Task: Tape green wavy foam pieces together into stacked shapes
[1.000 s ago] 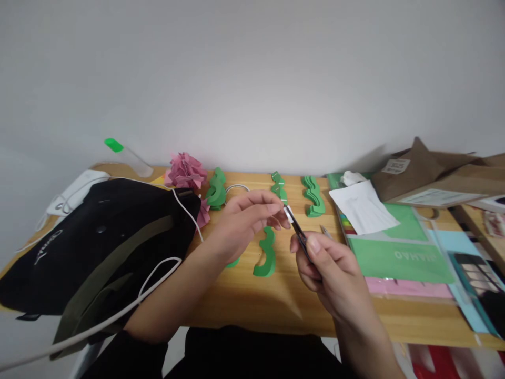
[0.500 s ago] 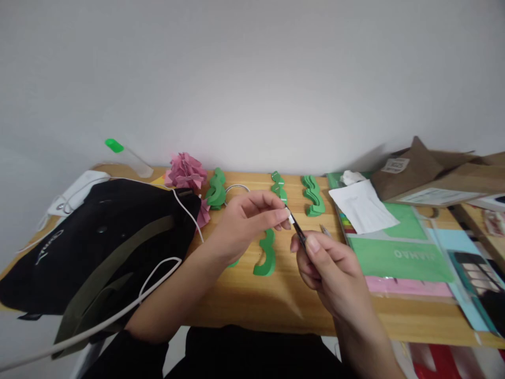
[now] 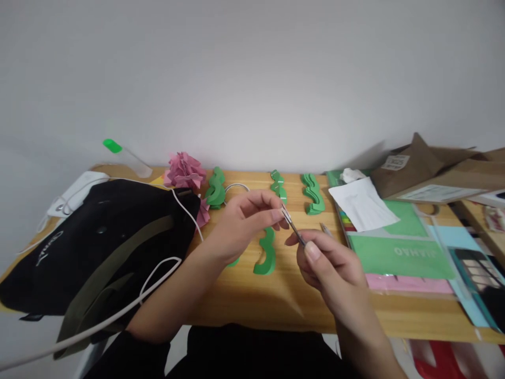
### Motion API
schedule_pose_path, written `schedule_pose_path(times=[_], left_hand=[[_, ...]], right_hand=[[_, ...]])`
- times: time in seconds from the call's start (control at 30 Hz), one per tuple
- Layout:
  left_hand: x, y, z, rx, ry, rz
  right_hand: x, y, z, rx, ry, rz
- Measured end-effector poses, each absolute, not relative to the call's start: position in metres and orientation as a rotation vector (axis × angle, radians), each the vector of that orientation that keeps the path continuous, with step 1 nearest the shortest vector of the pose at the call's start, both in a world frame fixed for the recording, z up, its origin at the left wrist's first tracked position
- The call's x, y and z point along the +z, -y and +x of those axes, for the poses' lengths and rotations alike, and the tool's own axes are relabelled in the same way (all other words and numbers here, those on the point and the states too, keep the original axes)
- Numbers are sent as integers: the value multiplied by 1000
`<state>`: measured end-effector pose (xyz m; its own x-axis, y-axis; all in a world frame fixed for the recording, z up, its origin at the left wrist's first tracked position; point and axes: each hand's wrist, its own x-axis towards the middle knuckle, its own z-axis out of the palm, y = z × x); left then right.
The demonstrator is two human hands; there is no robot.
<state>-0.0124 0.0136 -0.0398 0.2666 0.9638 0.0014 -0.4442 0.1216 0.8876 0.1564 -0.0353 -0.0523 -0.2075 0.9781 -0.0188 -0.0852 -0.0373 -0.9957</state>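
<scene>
My left hand [image 3: 252,218] is closed in a pinch on a small white piece [image 3: 286,213], whose kind I cannot make out. In my right hand [image 3: 331,258] are slim, dark metal tweezers [image 3: 296,231], their tips pointing up and left to the white piece at my left fingertips. Below the hands a wavy green paper cutout [image 3: 266,255] lies on the table, and part of another green piece shows by my left wrist. Farther back lie a green cutout with small white strips [image 3: 278,184] and a stack of wavy green cutouts [image 3: 313,195].
A black bag [image 3: 118,237] with a white cable covers the left of the wooden table [image 3: 252,302]. Behind it are a pink paper flower [image 3: 184,169] and more green cutouts [image 3: 215,188]. At right lie green paper packs [image 3: 402,255], white paper [image 3: 363,204] and a cardboard box [image 3: 430,171].
The tweezers have turned slightly in my right hand, and their tips now lie closer along my left fingertips. My left hand has hardly moved.
</scene>
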Motion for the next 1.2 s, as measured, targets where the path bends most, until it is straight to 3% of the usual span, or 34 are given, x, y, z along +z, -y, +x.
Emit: schedule_pose_path(times=[0.7, 0.97, 1.2], left_hand=[[-48, -10, -6, 1453, -736, 964], [-35, -7, -13, 1266, -802, 1017], [-35, -10, -23, 1163, -858, 1208]], right_hand=[[-53, 43, 157, 891, 1573, -1177], [-46, 36, 164, 577, 1927, -1165], [-48, 34, 173, 549, 2074, -1176]])
